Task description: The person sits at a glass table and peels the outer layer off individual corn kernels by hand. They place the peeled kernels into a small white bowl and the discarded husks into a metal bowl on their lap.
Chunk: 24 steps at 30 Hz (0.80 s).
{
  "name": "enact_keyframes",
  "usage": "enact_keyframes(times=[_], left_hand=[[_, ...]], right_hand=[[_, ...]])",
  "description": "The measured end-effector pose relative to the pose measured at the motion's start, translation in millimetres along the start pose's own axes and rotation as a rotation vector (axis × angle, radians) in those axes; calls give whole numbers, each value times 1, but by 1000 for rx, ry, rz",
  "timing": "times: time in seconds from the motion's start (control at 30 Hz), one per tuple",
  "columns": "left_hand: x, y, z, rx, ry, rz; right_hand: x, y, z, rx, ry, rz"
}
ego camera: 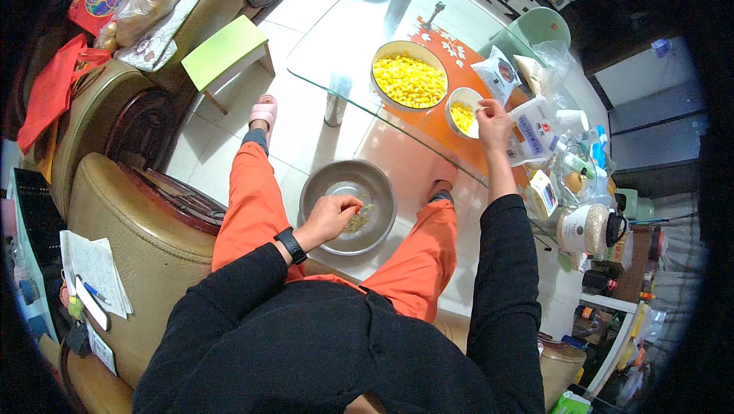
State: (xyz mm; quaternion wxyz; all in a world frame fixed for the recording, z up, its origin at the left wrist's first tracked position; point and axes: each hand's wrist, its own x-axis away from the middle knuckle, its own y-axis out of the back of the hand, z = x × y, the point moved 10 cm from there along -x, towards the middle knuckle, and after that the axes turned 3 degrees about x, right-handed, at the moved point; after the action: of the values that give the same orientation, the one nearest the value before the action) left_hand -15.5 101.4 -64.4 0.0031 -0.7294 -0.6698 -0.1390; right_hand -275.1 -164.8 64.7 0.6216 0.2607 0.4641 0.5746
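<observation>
My left hand [332, 220], with a dark band on its wrist, hangs over a wide metal basin [312, 202]. Its fingers are bent together; a small reddish spot shows at the tips, too small to make out. Pale yellowish scraps [358, 223] lie in the basin's bottom. My right hand [494, 124] is at the right rim of a small white bowl [465, 96], fingers drawn together; what they hold, if anything, is hidden. Yellow pieces like corn kernels [460, 117] partly fill that bowl. Beside it, a larger bowl [395, 102] holds many more kernels [410, 78].
Both bowls stand on a glass table [355, 53] whose edge runs above the basin. Plastic packages [533, 130] and a grain-filled jar [585, 229] crowd its right side. A green-topped stool [226, 50] and a tan leather sofa [143, 225] are at left.
</observation>
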Motion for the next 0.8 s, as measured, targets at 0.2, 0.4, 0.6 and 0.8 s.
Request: enact_keyframes(times=[0.2,0.4,0.6,0.8], left_hand=[[-6,0,0,88,28,-60],[-9,-5,2,-142,-80,-16],[-5,-4,-3,4,-22,14],[0,-7,1,113,90,81]], right_hand=[[-8,-1,45,91,200,-6],[-15,-50,107,-190,221,128],[-25,-63,124,-39,241,70],[-41,-81,146,148,280,141]])
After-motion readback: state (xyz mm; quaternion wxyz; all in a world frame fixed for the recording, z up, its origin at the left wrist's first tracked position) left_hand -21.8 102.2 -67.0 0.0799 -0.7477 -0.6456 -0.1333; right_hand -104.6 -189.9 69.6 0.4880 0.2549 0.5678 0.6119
